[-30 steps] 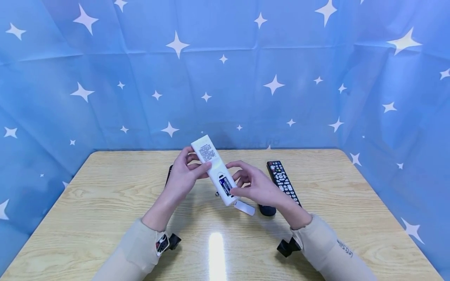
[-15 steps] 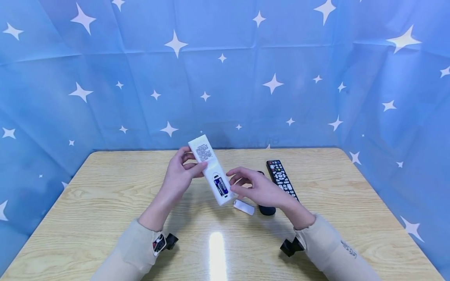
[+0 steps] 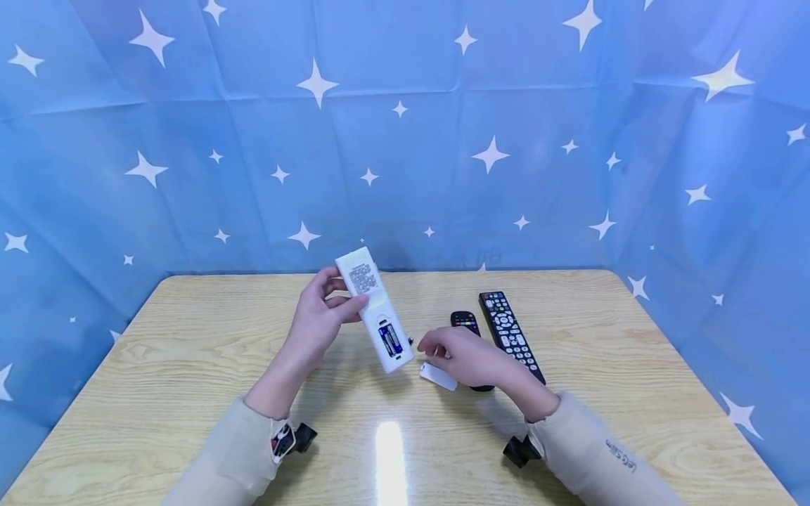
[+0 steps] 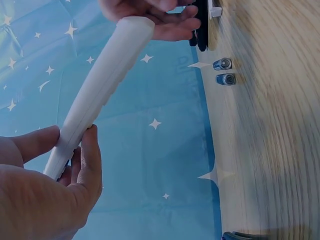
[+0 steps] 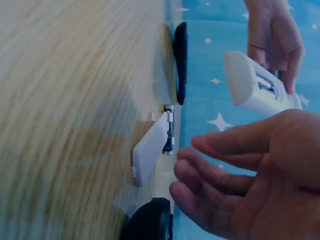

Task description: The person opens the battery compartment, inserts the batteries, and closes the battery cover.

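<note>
My left hand (image 3: 319, 313) grips a white remote control (image 3: 380, 309) by its upper part, thumb on the back and fingers around the far edge. The remote is raised off the table and tilted, its back towards me. Its battery compartment is uncovered, with blue batteries (image 3: 390, 339) inside. My right hand (image 3: 465, 355) hovers to the right of the remote, apart from it, fingers loosely bent with nothing between them in the right wrist view. Below those fingers lies the white battery cover (image 3: 438, 377) on the table. Loose batteries (image 4: 225, 71) lie beyond the cover.
On the wooden table (image 3: 190, 351), a long black remote (image 3: 511, 334) lies to the right. A shorter black remote (image 3: 465, 320) is partly hidden behind my right hand. Another dark remote (image 5: 181, 62) shows in the right wrist view. A blue star-patterned curtain (image 3: 405, 140) stands behind the table.
My right hand has left the white remote and lowered towards the battery cover. The left hand has shifted the remote slightly left, and the batteries in it now show fully.
</note>
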The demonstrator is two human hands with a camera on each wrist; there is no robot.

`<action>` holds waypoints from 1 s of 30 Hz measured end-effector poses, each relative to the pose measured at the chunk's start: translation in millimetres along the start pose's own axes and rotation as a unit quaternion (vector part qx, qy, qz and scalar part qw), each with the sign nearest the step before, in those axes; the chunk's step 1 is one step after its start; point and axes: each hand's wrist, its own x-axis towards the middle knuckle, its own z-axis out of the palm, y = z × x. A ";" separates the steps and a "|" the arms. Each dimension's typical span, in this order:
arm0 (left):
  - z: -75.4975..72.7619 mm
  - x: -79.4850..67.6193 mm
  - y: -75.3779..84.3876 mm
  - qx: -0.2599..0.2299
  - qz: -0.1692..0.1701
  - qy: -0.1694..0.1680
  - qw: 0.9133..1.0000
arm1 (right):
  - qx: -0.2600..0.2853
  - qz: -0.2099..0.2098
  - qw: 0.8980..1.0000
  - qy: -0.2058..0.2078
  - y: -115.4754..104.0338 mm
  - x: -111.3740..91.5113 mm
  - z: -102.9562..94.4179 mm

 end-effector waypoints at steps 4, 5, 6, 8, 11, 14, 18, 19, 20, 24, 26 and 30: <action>-0.4 0.7 0.3 0.000 0.000 -0.003 1.000 | -0.038 0.022 0.999 0.001 -1.4 1.3 3.3; -0.5 0.8 0.4 0.000 0.000 -0.003 1.000 | -0.043 0.029 0.999 0.000 -1.5 1.7 4.1; -0.6 0.8 0.5 0.001 0.000 -0.003 1.000 | -0.045 0.036 0.998 -0.003 -1.6 2.3 4.9; -0.8 0.8 0.5 0.002 -0.002 -0.003 1.000 | -0.048 0.048 0.998 -0.009 -1.8 3.1 6.7; -0.8 0.5 0.2 0.005 -0.006 -0.001 1.000 | -0.053 0.054 0.997 -0.020 -2.0 3.0 9.0; -0.5 0.1 -0.2 0.007 -0.006 -0.001 1.000 | -0.066 0.043 0.997 -0.025 -2.0 2.0 10.8; -0.5 -0.4 -0.7 0.007 -0.004 -0.002 1.000 | -0.075 0.031 0.996 -0.029 -2.8 1.7 11.9; -0.5 -0.5 -0.9 0.007 -0.004 -0.002 1.000 | -0.074 0.032 0.996 -0.030 -3.0 1.7 12.1; -0.6 -0.6 -1.0 0.007 -0.004 -0.002 1.000 | -0.072 0.032 0.996 -0.033 -3.4 1.7 12.0; -0.7 -0.7 -1.8 0.010 -0.004 -0.003 1.000 | -0.064 0.037 0.997 -0.040 -4.1 0.9 11.7; -0.7 -0.8 -1.9 0.011 -0.003 -0.002 1.000 | -0.060 0.034 0.997 -0.040 -3.8 0.4 11.6; -0.4 -1.0 -2.0 0.013 -0.002 -0.002 1.000 | -0.053 0.022 0.998 -0.037 -2.9 -0.4 11.2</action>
